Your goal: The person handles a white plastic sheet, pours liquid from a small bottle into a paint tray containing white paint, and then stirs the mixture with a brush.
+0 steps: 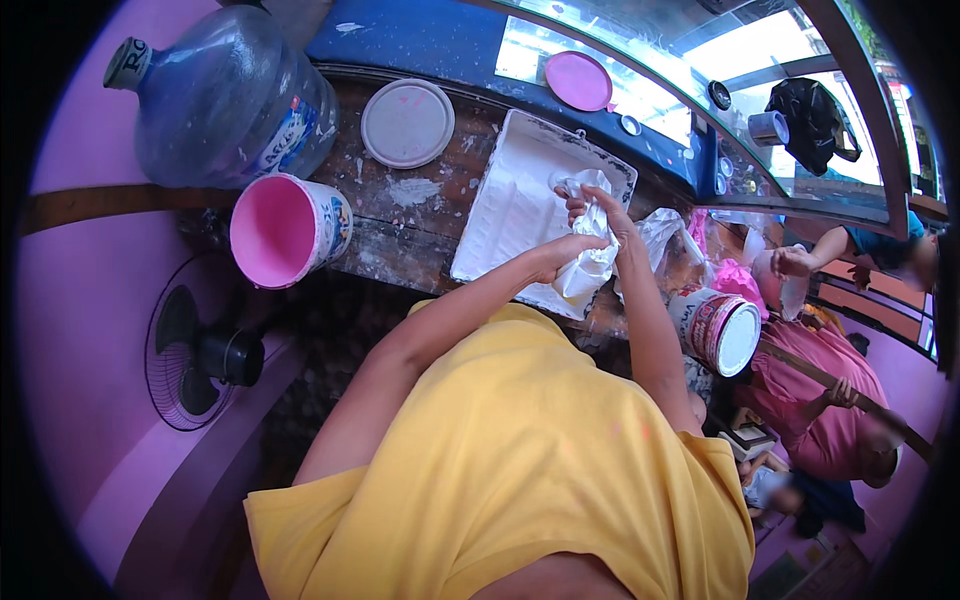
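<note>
Hands met over a white paint tray [510, 205] on the paint-spattered worktop [400, 215]. The left hand [560, 252] and right hand [600, 205] both had fingers closed on a white crumpled cloth [592, 258], its long axis running near to far, hanging above the tray's near-right edge. A pink-lined bucket [285, 228] lay tipped at left; a white-filled paint can [722, 330] sat at right.

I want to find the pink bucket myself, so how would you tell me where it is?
Start at the worn wooden table with the big clear water jug lying at its left end. Just below the jug, on the table's near left corner, is the bucket, tipped so its mouth faces you. Its inside is coated bright pink, unlike the white-topped paint can on the right.
</note>
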A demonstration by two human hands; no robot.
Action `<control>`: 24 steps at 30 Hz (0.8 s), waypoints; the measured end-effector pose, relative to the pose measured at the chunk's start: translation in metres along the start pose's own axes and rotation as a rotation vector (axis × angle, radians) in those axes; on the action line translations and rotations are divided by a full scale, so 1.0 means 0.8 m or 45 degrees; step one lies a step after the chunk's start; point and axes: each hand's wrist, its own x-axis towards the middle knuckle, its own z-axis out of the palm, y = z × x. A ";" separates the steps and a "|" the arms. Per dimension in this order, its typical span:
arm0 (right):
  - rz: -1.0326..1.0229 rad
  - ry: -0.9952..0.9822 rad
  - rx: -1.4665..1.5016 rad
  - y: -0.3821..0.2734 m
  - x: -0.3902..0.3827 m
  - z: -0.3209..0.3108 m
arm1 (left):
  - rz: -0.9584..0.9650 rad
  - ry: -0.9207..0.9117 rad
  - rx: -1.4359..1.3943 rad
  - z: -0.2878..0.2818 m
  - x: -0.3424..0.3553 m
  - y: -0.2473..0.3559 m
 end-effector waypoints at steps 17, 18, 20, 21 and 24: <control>0.092 0.205 -0.540 0.007 0.008 -0.033 | -0.155 -0.010 -0.176 -0.001 0.013 -0.028; 0.084 0.264 -0.534 0.008 0.011 -0.028 | -0.150 -0.003 -0.175 -0.003 0.012 -0.027; 0.077 0.277 -0.508 0.008 0.012 -0.031 | -0.137 -0.015 -0.180 -0.004 0.010 -0.027; 0.083 0.282 -0.505 0.012 0.009 -0.034 | -0.119 -0.025 -0.180 -0.004 0.010 -0.029; 0.006 0.112 -0.124 0.003 0.007 -0.023 | -0.082 -0.028 -0.166 -0.005 0.006 -0.023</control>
